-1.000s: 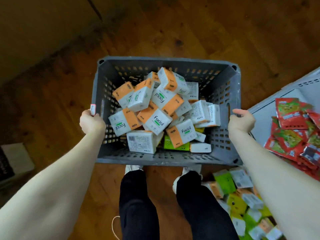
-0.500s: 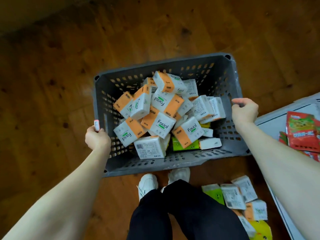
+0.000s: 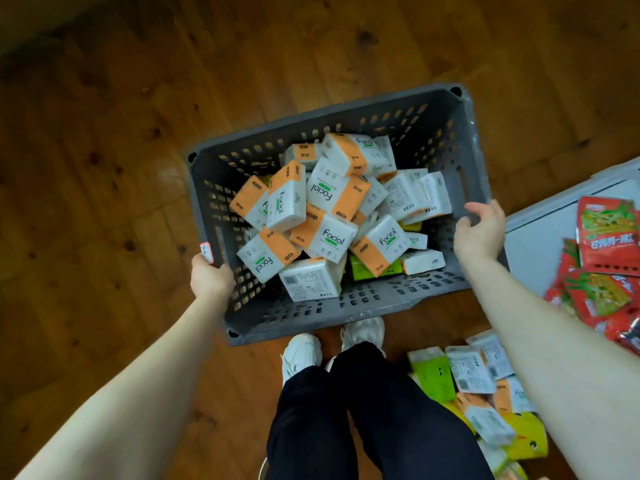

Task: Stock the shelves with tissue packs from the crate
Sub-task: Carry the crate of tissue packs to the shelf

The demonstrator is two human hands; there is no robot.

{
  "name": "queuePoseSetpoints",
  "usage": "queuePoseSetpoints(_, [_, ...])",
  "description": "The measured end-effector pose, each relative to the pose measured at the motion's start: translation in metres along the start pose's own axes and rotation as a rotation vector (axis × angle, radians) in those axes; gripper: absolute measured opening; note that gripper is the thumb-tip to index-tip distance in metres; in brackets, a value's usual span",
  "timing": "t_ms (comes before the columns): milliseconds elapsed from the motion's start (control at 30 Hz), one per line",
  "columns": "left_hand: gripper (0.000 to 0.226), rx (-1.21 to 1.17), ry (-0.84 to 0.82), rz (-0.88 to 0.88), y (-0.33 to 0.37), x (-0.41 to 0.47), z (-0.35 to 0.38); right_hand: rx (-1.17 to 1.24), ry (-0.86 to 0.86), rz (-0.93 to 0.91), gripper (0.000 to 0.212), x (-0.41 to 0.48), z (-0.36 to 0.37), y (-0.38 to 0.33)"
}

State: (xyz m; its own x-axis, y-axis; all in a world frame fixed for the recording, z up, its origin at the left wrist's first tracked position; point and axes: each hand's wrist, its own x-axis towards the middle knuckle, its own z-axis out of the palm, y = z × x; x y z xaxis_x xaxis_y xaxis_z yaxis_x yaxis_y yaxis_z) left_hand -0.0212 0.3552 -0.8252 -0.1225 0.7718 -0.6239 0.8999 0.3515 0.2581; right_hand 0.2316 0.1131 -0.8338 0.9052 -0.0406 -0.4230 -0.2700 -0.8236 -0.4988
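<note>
A grey slotted plastic crate (image 3: 311,123) sits in front of my legs, turned at an angle over the wooden floor. It is piled with several white-and-orange "Facial" tissue packs (image 3: 332,199), with a green pack low in the heap. My left hand (image 3: 211,278) grips the crate's left rim near the front corner, beside a small red-edged tag. My right hand (image 3: 479,233) is curled over the right rim, fingers bent around its edge.
More tissue packs (image 3: 471,393), green, yellow and white, lie loose on the floor at the lower right. A white surface (image 3: 540,244) at the right carries red snack packets (image 3: 609,237). My white shoes (image 3: 301,351) stand just behind the crate.
The crate has swung clockwise and shifted right with both hands on it. The view has turned, so the red packets and the loose packs sit closer at the right.
</note>
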Motion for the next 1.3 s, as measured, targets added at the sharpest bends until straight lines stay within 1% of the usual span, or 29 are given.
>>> queuePoseSetpoints(67, [0.042,0.036,-0.061,0.038,-0.005,-0.005,-0.008,0.134,0.089,0.116,0.03,-0.033,0.003,0.004])
queuePoseSetpoints(167, [0.041,0.089,-0.111,0.059,-0.012,-0.013,-0.019,0.379,0.241,0.373,0.027,-0.085,0.012,0.008])
queuePoseSetpoints(267, [0.039,0.131,-0.162,0.08,-0.025,-0.014,-0.023,0.572,0.321,0.618,0.03,-0.125,0.024,0.018])
queuePoseSetpoints(300, [0.039,0.138,-0.178,0.092,-0.028,-0.014,-0.023,0.59,0.311,0.696,0.035,-0.133,0.029,0.023])
queuePoseSetpoints(333, [0.04,0.147,-0.193,0.105,-0.033,-0.012,-0.022,0.597,0.264,0.775,0.042,-0.14,0.034,0.028])
queuePoseSetpoints(400, [0.042,0.169,-0.209,0.127,-0.042,-0.01,-0.019,0.644,0.077,0.891,0.059,-0.149,0.045,0.035])
queuePoseSetpoints(433, [0.041,0.189,-0.2,0.141,-0.045,-0.01,-0.018,0.712,-0.037,0.922,0.065,-0.153,0.049,0.034])
queuePoseSetpoints(467, [0.041,0.21,-0.181,0.152,-0.047,-0.01,-0.016,0.786,-0.134,0.931,0.067,-0.154,0.053,0.032])
queuePoseSetpoints(500, [0.041,0.232,-0.153,0.158,-0.048,-0.011,-0.014,0.825,-0.183,0.917,0.066,-0.154,0.056,0.029])
queuePoseSetpoints(533, [0.042,0.248,-0.125,0.161,-0.049,-0.012,-0.013,0.811,-0.186,0.896,0.062,-0.152,0.06,0.027])
queuePoseSetpoints(600, [0.041,0.257,-0.088,0.163,-0.049,-0.014,-0.009,0.761,-0.156,0.857,0.055,-0.146,0.062,0.025])
queuePoseSetpoints(667, [0.04,0.258,-0.082,0.156,-0.05,-0.018,-0.006,0.733,-0.122,0.84,0.054,-0.14,0.06,0.027])
queuePoseSetpoints(733, [0.038,0.254,-0.109,0.163,-0.054,-0.025,0.001,0.724,-0.106,0.809,0.051,-0.132,0.052,0.034])
queuePoseSetpoints(833, [0.036,0.23,-0.155,0.175,-0.057,-0.043,0.015,0.746,-0.11,0.731,0.04,-0.115,0.034,0.045])
queuePoseSetpoints(933, [0.035,0.178,-0.179,0.16,-0.058,-0.063,0.031,0.746,-0.104,0.688,0.037,-0.1,0.021,0.052])
queuePoseSetpoints(1067, [0.034,0.141,-0.185,0.147,-0.06,-0.079,0.04,0.711,-0.087,0.658,0.044,-0.093,0.015,0.056])
queuePoseSetpoints(1233, [0.034,0.137,-0.17,0.145,-0.056,-0.082,0.042,0.699,-0.094,0.658,0.039,-0.094,0.012,0.059])
queuePoseSetpoints(1300, [0.035,0.145,-0.174,0.151,-0.057,-0.083,0.043,0.697,-0.092,0.664,0.033,-0.096,0.011,0.061])
